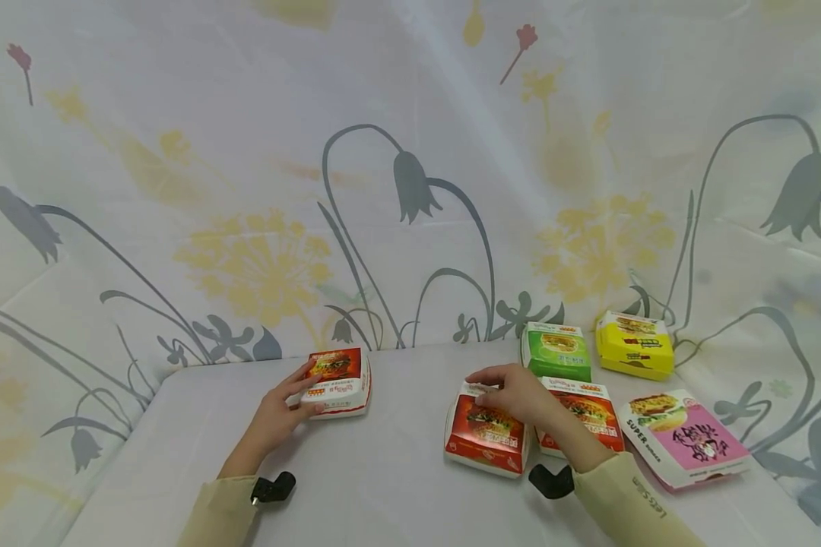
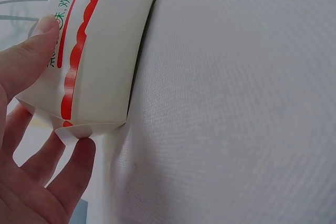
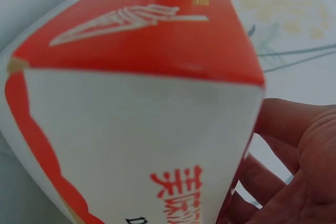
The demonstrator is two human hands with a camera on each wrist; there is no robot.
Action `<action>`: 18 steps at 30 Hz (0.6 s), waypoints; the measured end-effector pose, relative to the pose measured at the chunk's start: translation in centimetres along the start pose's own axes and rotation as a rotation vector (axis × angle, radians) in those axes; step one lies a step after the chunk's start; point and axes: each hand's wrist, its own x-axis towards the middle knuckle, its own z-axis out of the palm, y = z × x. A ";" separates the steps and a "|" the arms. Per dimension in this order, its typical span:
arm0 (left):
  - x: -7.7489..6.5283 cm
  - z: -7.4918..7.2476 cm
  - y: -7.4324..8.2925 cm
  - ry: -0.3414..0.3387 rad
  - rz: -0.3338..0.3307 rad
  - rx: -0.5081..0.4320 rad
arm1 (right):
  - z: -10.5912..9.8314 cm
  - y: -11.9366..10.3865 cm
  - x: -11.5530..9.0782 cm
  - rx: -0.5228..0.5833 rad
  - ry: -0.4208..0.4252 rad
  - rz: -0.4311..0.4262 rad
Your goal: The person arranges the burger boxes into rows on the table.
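My left hand (image 1: 282, 412) is at the left side of a red-and-white burger box (image 1: 338, 387) on the table. In the left wrist view its thumb (image 2: 31, 56) lies over one face of the box, while the fingers (image 2: 76, 169) bend round the end by a small flap. My right hand (image 1: 516, 393) reaches over the far edge of a second red-and-white burger box (image 1: 489, 437), turned slightly askew on the table. In the right wrist view that box's white side (image 3: 136, 135) fills much of the picture, with curled fingers (image 3: 260, 179) along its far edge, partly hidden behind it.
Under and beside my right forearm sits another red burger box (image 1: 588, 410). Behind it stand a green box (image 1: 557, 353) and a yellow box (image 1: 635, 346). A pink box (image 1: 687, 441) lies at the right. A flower-patterned curtain (image 1: 410, 243) hangs behind the white-covered table (image 1: 383, 486).
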 end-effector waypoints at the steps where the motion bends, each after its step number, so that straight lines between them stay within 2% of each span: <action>1: 0.0 0.0 0.0 -0.001 -0.004 -0.001 | 0.0 0.0 0.0 -0.001 -0.002 0.000; 11: 0.1 -0.1 -0.1 0.000 0.002 0.015 | 0.3 -0.1 0.1 -0.018 -0.001 0.026; 18: 0.1 -0.1 -0.3 -0.002 0.011 -0.001 | 0.4 0.0 -0.1 -0.074 -0.013 0.027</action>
